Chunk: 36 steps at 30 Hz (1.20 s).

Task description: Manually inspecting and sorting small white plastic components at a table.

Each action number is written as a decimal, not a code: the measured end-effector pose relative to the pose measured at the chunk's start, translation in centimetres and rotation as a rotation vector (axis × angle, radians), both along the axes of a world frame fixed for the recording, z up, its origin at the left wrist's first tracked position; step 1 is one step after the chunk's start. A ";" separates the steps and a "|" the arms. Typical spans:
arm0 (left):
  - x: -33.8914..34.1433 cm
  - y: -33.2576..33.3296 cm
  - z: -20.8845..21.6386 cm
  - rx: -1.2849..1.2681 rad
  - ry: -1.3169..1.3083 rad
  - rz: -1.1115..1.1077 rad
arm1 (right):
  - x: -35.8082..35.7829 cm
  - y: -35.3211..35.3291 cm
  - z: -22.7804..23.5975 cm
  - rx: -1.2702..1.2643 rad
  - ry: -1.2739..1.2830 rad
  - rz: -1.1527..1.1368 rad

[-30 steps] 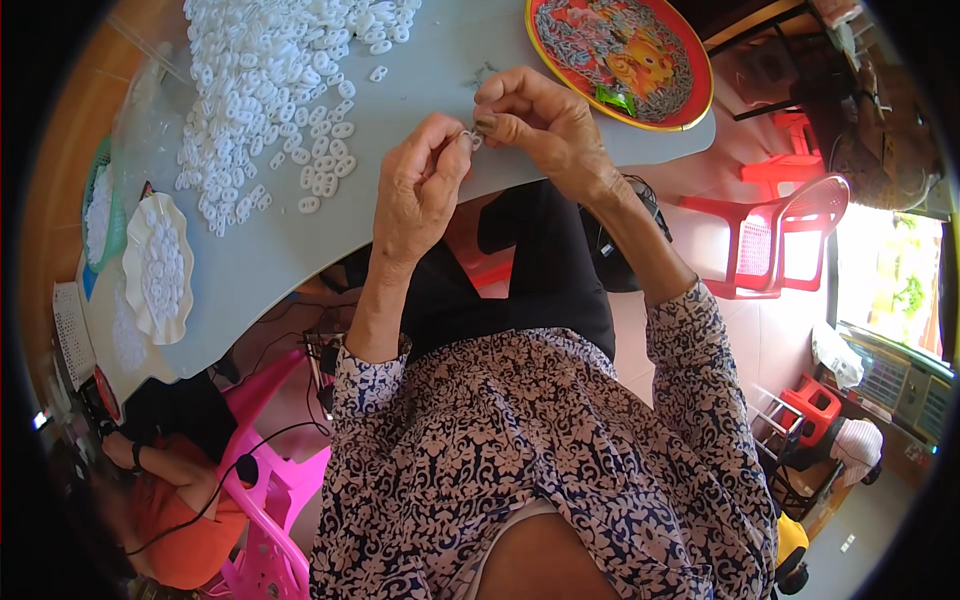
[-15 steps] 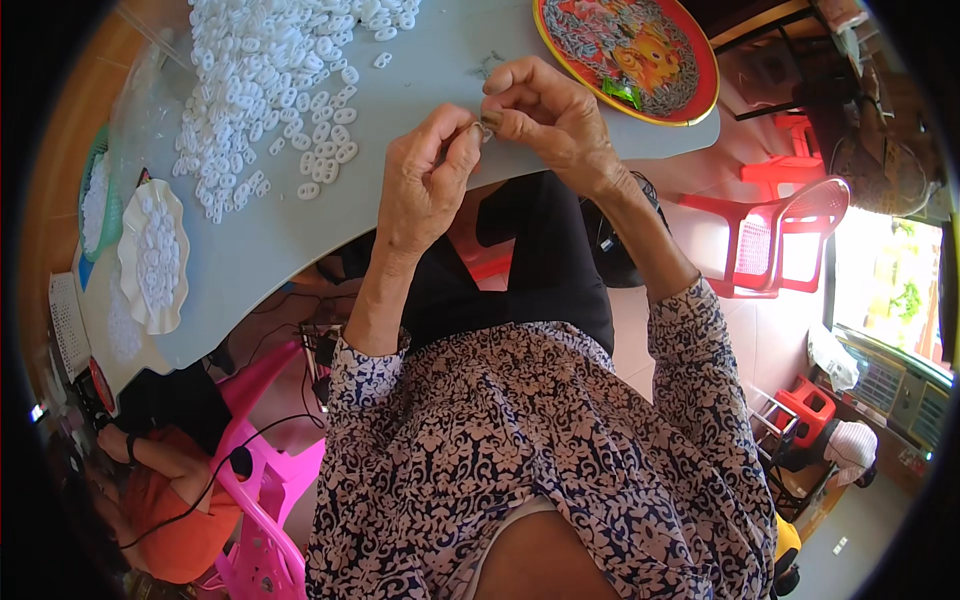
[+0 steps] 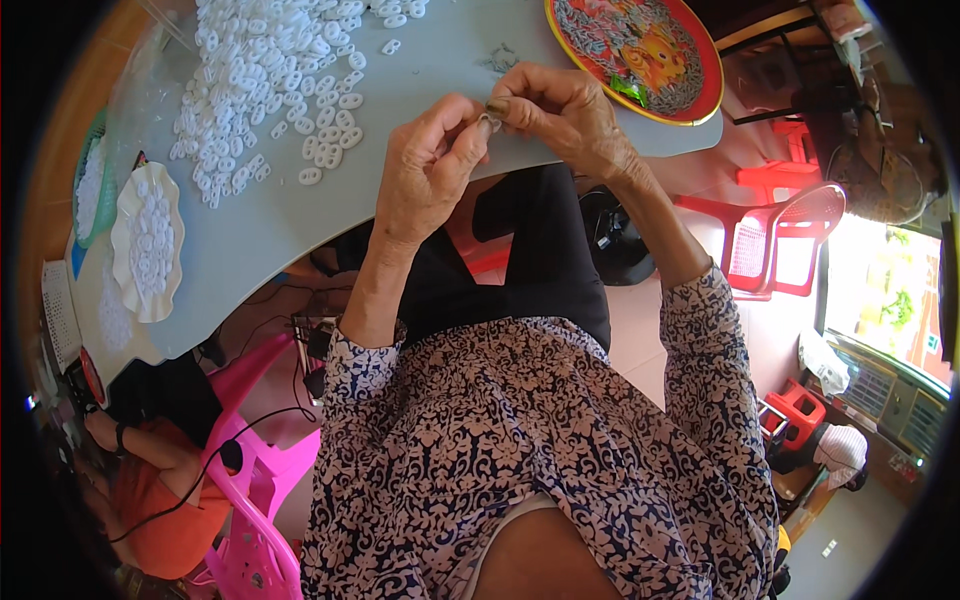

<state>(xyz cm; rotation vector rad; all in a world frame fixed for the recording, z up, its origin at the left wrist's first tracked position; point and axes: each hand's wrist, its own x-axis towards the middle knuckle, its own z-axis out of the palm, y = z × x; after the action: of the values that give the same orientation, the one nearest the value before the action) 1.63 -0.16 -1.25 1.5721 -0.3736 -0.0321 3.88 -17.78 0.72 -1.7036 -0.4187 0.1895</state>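
Above the near edge of the grey table (image 3: 290,220), my left hand (image 3: 428,175) and my right hand (image 3: 570,118) meet fingertip to fingertip. Both pinch a tiny pale piece (image 3: 489,119), mostly hidden by the fingers, so its exact kind does not show. Beyond them lie a few small grey metal pieces (image 3: 500,58). Left of my hands spreads a heap of white plastic two-hole pieces (image 3: 255,75). To the right, a round red-rimmed tray (image 3: 716,85) holds many small grey metal pieces (image 3: 600,30) and a green wrapper (image 3: 630,92).
A wavy-edged cream dish (image 3: 124,230) and a green basket (image 3: 85,175) with white pieces stand at the table's left end. Below it are a pink chair (image 3: 245,510) and a person in orange (image 3: 165,520). A red chair (image 3: 790,225) stands on the right.
My hands stay pinched together, with the fingers slightly shifted and the right wrist a little further right. The view has moved slightly; table things keep their places.
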 end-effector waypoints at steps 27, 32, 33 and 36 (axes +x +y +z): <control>8.2 5.1 3.1 0.678 -0.578 0.343 | -1.7 0.8 -0.8 0.176 0.013 -0.176; 12.4 5.5 1.3 0.933 -0.664 0.149 | -1.7 0.8 -1.0 0.210 -0.008 -0.162; 12.6 5.3 1.0 0.932 -0.669 0.147 | -1.7 0.9 -0.9 0.190 -0.011 -0.165; 12.8 5.0 0.5 1.081 -0.700 0.165 | -1.9 0.9 -0.7 0.161 -0.016 -0.175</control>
<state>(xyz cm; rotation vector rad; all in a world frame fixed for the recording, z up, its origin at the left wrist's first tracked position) 14.42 4.79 -0.79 2.6694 -0.8567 0.5393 2.01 -16.92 0.00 -1.5741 -0.2868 0.0145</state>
